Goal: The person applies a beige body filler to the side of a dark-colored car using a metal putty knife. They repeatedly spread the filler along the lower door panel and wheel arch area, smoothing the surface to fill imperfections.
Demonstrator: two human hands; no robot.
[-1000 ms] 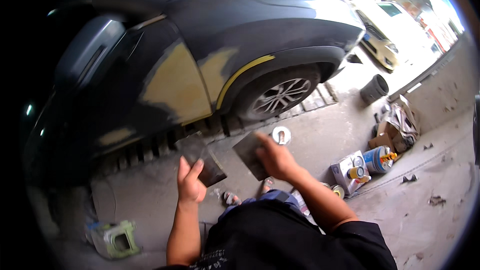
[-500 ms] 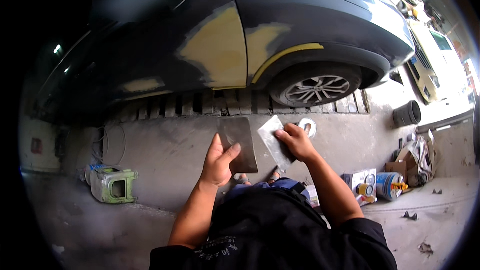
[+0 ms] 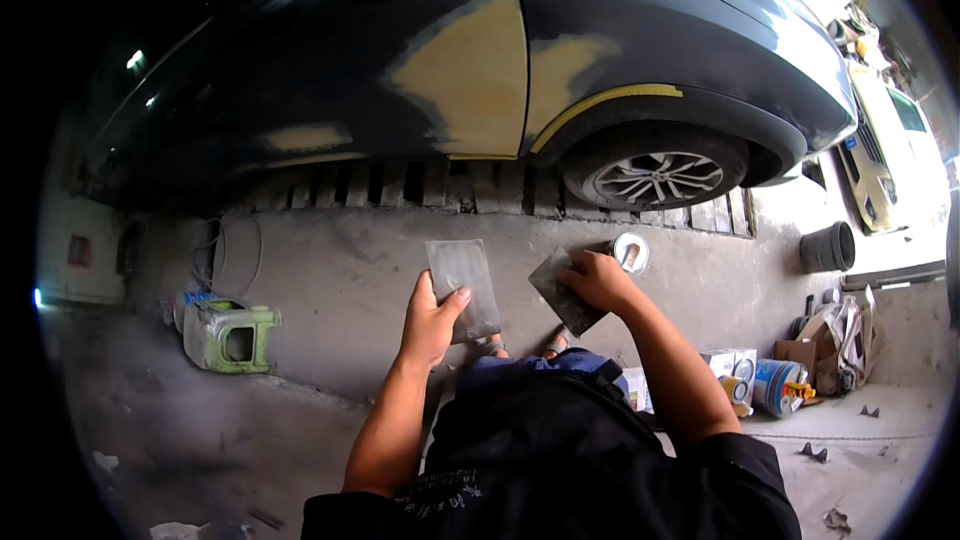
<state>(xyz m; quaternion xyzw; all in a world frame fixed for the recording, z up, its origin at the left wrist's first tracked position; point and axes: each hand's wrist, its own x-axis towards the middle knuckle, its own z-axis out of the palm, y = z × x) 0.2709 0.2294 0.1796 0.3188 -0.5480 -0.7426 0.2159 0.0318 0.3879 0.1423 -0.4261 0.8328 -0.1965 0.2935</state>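
Note:
My left hand (image 3: 430,325) grips a flat rectangular metal plate (image 3: 466,270) by its lower left side, thumb lying across the face. The plate looks pale and shiny, with a darker lower edge. In my right hand (image 3: 603,284) is a smaller, dark square scraper blade (image 3: 567,308), pinched at its upper right side and tilted. A narrow gap separates the two tools. Beyond them stands a dark car (image 3: 700,50) with yellowish filler patches on its door (image 3: 475,75) and fender (image 3: 562,70). Yellow tape (image 3: 610,98) follows the wheel arch.
Just past my right hand sits a round can (image 3: 631,252) on the floor. A green-rimmed stool (image 3: 232,335) lies at left. To the right are a black bucket (image 3: 828,247), a blue can (image 3: 780,386) and cardboard (image 3: 797,352). Slatted floor (image 3: 400,185) runs under the car.
The plate in my left hand has turned from dark to bright, while the scraper blade has tilted from bright to dark. The view has shifted, so the car appears farther right.

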